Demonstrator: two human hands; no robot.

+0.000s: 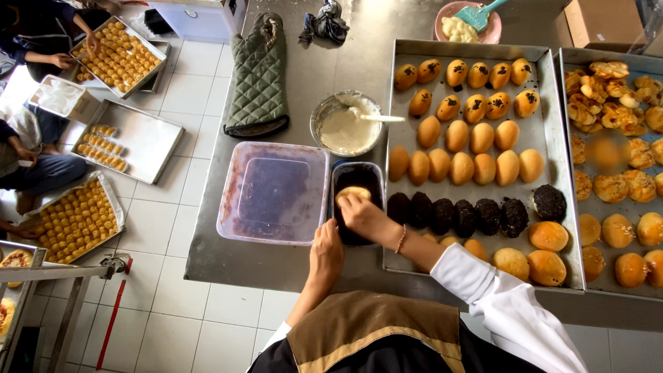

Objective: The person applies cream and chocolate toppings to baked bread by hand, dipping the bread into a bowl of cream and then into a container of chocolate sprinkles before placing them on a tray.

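Just left of the frame's centre, a pale round bun (353,193) is pressed into a small dark container (357,202) of black crumbs, grasped from above by the right hand (364,215); the fingers cover its near side. The left hand (326,254) rests against the container's lower left corner, fingers curled on the rim; how firm its grip is cannot be told. Beside it on the left lies a clear plastic tub (273,193), and above sits a metal bowl (345,123) of white cream with a spoon. The baking tray (483,162) to the right holds plain, dotted and black-coated buns, its lower edge hidden by the sleeve. A second tray (615,173) is cut off at the right, one spot blurred. All stand on a steel table (324,62) over white floor tiles, where other people at upper left handle trays of pastries.
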